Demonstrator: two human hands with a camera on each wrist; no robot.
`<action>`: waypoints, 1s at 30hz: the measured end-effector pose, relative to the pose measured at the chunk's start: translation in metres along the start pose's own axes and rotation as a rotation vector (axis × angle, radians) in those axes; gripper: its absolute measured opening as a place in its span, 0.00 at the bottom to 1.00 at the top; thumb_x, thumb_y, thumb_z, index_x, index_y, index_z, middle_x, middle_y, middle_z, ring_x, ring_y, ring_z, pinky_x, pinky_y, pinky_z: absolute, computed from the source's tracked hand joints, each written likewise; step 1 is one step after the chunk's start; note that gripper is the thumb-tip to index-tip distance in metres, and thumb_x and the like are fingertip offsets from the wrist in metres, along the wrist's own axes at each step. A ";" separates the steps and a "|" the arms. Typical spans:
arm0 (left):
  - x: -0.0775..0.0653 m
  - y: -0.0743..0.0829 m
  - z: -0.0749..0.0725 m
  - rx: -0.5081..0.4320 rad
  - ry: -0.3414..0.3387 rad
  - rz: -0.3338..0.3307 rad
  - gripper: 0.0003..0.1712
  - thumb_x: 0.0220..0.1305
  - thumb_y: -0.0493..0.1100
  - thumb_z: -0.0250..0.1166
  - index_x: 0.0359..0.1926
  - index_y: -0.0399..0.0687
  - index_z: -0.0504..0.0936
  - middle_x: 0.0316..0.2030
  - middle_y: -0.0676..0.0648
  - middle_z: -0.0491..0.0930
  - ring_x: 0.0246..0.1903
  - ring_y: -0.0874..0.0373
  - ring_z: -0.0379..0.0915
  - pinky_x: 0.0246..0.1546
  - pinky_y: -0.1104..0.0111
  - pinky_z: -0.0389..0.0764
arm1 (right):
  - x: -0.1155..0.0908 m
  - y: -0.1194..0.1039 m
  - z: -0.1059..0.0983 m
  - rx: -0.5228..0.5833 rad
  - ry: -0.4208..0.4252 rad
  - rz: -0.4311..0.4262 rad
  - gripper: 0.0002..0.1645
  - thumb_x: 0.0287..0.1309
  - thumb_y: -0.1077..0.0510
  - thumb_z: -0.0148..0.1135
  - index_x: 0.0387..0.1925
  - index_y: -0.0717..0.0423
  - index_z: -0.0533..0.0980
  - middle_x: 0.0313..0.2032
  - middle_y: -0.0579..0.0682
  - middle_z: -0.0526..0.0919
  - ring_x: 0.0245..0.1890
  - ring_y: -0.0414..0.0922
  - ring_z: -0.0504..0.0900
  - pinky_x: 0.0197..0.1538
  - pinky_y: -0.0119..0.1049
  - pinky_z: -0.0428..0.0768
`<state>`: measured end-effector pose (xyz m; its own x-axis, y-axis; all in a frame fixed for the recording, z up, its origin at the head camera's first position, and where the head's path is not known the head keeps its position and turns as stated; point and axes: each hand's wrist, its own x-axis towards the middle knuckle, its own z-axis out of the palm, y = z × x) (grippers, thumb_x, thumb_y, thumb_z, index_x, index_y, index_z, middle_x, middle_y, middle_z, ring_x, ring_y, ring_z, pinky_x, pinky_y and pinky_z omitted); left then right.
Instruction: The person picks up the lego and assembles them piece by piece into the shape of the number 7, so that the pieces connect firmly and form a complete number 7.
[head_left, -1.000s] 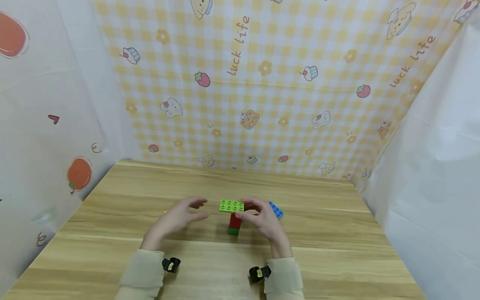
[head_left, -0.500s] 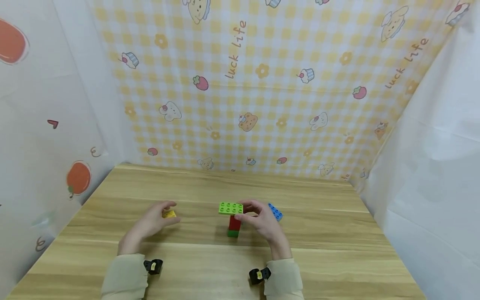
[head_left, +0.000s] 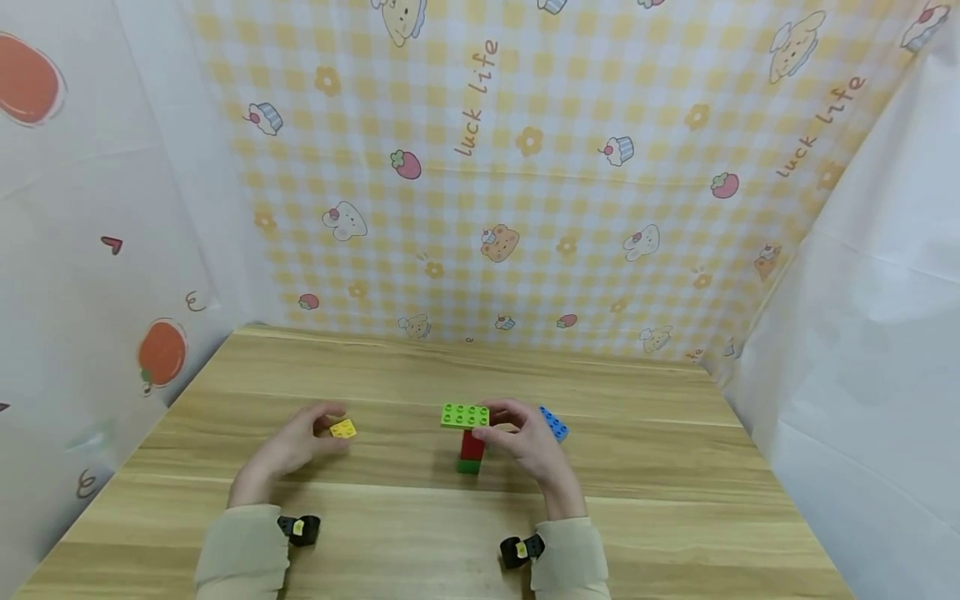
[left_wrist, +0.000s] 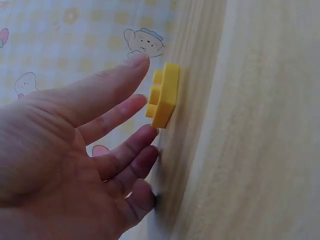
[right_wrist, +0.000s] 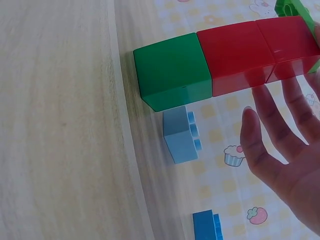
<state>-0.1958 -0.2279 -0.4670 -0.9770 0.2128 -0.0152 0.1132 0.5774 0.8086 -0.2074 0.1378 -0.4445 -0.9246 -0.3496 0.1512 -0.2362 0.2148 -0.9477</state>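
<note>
A toy brick tower stands on the table: a green brick (right_wrist: 172, 72) at the bottom, two red bricks (right_wrist: 235, 59) above it, and a wide lime-green brick (head_left: 463, 416) lying across the top. My right hand (head_left: 534, 446) pinches the right end of the lime-green brick between thumb and fingers. To the left, a small yellow brick (head_left: 343, 429) rests on the wood, studs up. Around it my left hand (head_left: 292, 442) is spread, thumb on the near side and fingers on the far side. The left wrist view shows a gap between the thumb and the yellow brick.
Beside the tower's base sits a light blue brick (right_wrist: 180, 136), mostly hidden behind the right hand in the head view. A blue brick (head_left: 554, 423) lies beyond the right hand. The wooden table (head_left: 645, 517) meets a patterned cloth (head_left: 570, 200) at the back.
My left hand has moved left from beside the tower to the yellow brick, which now shows between its fingers. The right hand has stayed at the lime-green brick.
</note>
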 end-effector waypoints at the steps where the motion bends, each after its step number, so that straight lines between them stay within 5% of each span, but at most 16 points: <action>1: 0.000 -0.001 0.000 -0.006 -0.007 0.007 0.32 0.59 0.40 0.72 0.59 0.29 0.71 0.49 0.35 0.75 0.48 0.42 0.69 0.48 0.52 0.71 | 0.000 0.000 0.000 0.000 0.000 0.000 0.20 0.55 0.55 0.73 0.50 0.51 0.81 0.43 0.52 0.81 0.45 0.49 0.77 0.42 0.40 0.78; 6: 0.003 -0.003 0.000 0.029 -0.020 0.019 0.28 0.56 0.38 0.73 0.54 0.29 0.74 0.45 0.39 0.75 0.44 0.46 0.68 0.43 0.56 0.71 | -0.001 -0.001 0.000 0.012 -0.007 0.014 0.21 0.55 0.55 0.73 0.51 0.51 0.81 0.43 0.52 0.81 0.45 0.50 0.77 0.42 0.41 0.78; 15: 0.009 0.000 0.003 0.085 0.003 -0.072 0.18 0.55 0.34 0.73 0.46 0.35 0.78 0.36 0.44 0.73 0.37 0.51 0.66 0.36 0.61 0.68 | 0.000 -0.001 0.002 0.013 -0.014 -0.001 0.20 0.56 0.56 0.72 0.51 0.52 0.81 0.43 0.53 0.81 0.44 0.50 0.78 0.41 0.39 0.79; 25: 0.012 0.002 0.003 0.022 -0.026 0.015 0.14 0.56 0.34 0.71 0.43 0.37 0.79 0.35 0.45 0.76 0.34 0.53 0.68 0.36 0.62 0.70 | 0.001 -0.001 0.002 0.002 -0.002 0.012 0.21 0.57 0.57 0.71 0.53 0.55 0.80 0.44 0.53 0.81 0.45 0.48 0.77 0.41 0.37 0.79; 30: 0.014 0.009 0.004 0.008 -0.062 0.023 0.20 0.60 0.40 0.71 0.51 0.37 0.79 0.39 0.47 0.77 0.39 0.53 0.70 0.39 0.62 0.71 | 0.000 -0.004 0.001 -0.007 -0.003 0.039 0.21 0.58 0.61 0.70 0.54 0.58 0.79 0.45 0.55 0.81 0.45 0.50 0.77 0.42 0.37 0.78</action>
<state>-0.2082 -0.2164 -0.4627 -0.9610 0.2744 -0.0331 0.1374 0.5782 0.8043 -0.2066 0.1360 -0.4407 -0.9323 -0.3436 0.1131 -0.2019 0.2347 -0.9509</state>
